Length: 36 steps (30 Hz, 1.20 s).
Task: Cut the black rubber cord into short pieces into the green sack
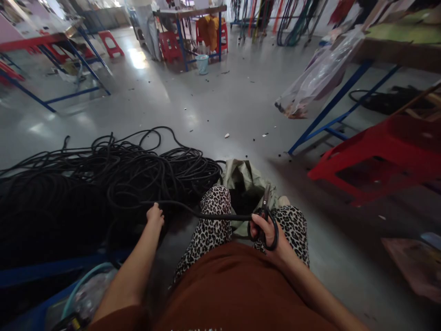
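The right hand (269,231) grasps scissors (266,202), blades pointing away from the body, and has the black cord (220,217) pinched under its thumb; the left hand (156,216) grips the cord farther along. Between the two hands, the cord crosses one knee. An open sack (241,168) sits between the knees. Leftward, a cord heap (165,170) covers the glossy grey floor (227,101), scraps dotted beyond. Farther off stand blue-legged tables (193,12), red stools (170,47) and a pail (202,65).
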Motion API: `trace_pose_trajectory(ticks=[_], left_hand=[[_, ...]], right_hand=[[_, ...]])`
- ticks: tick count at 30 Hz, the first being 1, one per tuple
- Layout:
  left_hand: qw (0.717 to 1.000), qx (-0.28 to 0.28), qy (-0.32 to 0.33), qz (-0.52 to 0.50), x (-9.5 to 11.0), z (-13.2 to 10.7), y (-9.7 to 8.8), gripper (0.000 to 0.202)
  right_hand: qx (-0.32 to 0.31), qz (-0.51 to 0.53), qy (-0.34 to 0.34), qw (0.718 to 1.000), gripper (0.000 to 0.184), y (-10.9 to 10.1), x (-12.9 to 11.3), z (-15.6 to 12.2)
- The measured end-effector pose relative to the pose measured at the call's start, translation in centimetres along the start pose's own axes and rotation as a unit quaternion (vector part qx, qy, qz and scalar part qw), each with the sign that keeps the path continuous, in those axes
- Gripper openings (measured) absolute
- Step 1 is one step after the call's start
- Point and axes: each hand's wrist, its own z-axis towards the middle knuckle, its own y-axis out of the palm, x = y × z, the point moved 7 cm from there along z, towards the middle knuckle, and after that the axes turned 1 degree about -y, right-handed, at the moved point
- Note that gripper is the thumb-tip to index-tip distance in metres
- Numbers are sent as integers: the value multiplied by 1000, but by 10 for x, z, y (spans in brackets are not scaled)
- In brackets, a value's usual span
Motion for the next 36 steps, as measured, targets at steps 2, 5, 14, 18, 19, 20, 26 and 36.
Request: trace_pose_trajectory(ticks=[2, 5, 14, 18, 19, 20, 26, 36], left_hand=[[996, 11, -82, -19, -12, 21, -14, 30], [986, -7, -154, -64, -23, 44, -18, 36], [963, -16, -145, -226, 15, 97, -17, 38], [955, -17, -123, -269, 43, 89, -45, 38], [954, -20, -118, -276, 50, 84, -53, 38], [952, -25, -112, -283, 57, 77, -61, 38], [958, -50, -67, -275, 101, 28, -81, 37], [978, -67, 29, -197, 151, -13, -68, 28]], right_hand=[[-10, -23, 0, 1000, 40, 3, -1, -3], [-28, -55, 5, 998, 42, 7, -1, -7], [-49, -147, -5, 988, 46, 13, 6, -13], [-59, -127, 4, 990, 44, 16, 12, -11], [-63, -122, 7, 991, 44, 16, 14, -11], [-67, -114, 11, 991, 44, 17, 15, -11], [-50, 0, 53, 997, 37, 10, 19, -11], [-16, 90, 42, 995, 35, -10, 2, -10]])
